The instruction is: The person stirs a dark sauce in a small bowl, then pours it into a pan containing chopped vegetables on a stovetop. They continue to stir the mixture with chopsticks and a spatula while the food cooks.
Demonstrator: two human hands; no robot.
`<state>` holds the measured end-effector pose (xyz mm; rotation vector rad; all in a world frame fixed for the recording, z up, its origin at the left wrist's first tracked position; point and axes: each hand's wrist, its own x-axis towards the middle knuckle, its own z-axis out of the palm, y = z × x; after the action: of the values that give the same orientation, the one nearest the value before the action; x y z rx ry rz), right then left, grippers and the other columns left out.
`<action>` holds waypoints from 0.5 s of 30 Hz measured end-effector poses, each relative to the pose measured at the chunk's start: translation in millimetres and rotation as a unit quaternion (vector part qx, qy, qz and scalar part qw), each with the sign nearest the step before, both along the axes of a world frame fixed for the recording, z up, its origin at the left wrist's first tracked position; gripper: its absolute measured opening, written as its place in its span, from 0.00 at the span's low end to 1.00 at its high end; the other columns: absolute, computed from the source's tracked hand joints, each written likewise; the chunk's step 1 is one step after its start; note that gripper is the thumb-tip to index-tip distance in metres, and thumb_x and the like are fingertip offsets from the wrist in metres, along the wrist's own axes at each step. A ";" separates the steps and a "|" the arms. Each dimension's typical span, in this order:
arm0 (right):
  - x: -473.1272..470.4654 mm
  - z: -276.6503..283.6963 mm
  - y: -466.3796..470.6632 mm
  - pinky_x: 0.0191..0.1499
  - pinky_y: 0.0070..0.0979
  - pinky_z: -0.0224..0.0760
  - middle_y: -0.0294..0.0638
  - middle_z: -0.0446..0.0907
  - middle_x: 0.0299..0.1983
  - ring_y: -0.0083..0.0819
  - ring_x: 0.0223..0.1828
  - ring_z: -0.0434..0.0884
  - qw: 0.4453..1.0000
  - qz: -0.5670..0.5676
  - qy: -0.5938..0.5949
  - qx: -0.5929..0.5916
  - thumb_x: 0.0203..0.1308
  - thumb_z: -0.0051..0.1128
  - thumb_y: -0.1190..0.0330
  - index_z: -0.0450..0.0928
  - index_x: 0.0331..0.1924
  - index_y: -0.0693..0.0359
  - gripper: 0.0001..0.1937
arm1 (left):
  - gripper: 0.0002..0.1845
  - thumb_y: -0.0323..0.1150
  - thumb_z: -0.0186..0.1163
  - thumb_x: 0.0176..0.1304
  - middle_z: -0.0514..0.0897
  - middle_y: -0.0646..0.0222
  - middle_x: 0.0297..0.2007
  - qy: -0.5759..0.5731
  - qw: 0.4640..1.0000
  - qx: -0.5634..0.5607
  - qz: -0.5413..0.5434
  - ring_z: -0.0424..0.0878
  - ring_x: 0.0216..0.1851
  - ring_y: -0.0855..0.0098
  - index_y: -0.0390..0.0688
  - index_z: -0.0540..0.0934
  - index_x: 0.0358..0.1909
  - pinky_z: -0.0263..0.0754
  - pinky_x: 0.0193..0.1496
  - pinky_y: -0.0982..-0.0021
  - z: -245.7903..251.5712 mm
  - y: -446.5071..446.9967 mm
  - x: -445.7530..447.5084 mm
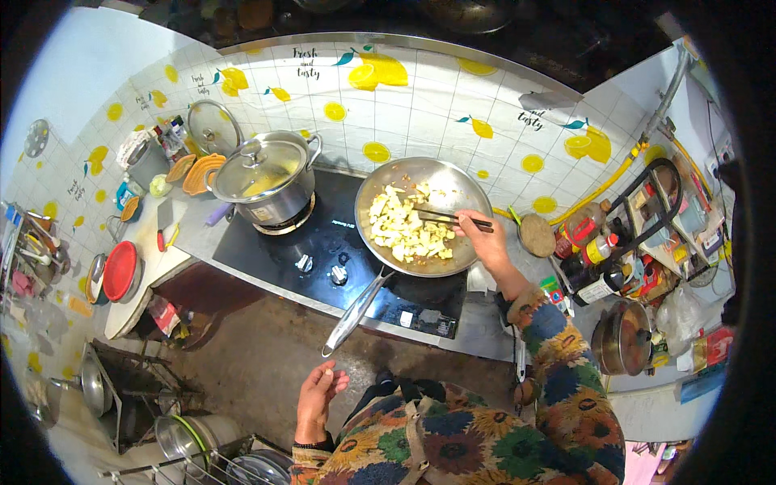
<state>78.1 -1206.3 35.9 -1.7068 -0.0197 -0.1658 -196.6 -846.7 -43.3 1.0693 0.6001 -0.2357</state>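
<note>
My right hand (pixel 484 236) grips a pair of dark chopsticks (pixel 445 218), whose tips are among pale yellow chopped food pieces (pixel 397 227). Those pieces lie heaped in the left half of a wide stainless steel frying pan (pixel 467 185), with small brown bits around them. The pan sits on the right side of a black glass gas cooktop (pixel 291 257). Its long metal handle (pixel 357 312) points down towards me over the cooktop's front edge. Just below the handle's end, my left hand (pixel 321 388) is raised with nothing in it, fingers loosely curled and apart.
On the left burner stands a lidded steel pot (pixel 264 182). A cleaver (pixel 163 221) and a red basin (pixel 121 270) lie on the left counter. Bottles (pixel 597 248) and a lidded pan (pixel 621 336) crowd the right. A yellow gas hose (pixel 597 197) runs along the wall.
</note>
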 end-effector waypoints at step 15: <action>-22.7 47.3 -11.8 0.41 0.21 0.79 0.40 0.86 0.35 0.23 0.36 0.85 0.992 0.004 -0.019 -0.128 0.65 0.61 0.70 0.84 0.44 0.70 0.11 | 0.11 0.30 0.54 0.72 0.84 0.56 0.42 -0.022 0.998 0.048 -0.031 0.86 0.38 0.67 0.35 0.74 0.51 0.82 0.42 0.69 -10.6 -3.9 38.9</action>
<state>55.5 -1218.1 83.2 -1.9587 -0.0795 -0.1970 -157.7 -850.7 -53.8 1.1848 0.5437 -0.2393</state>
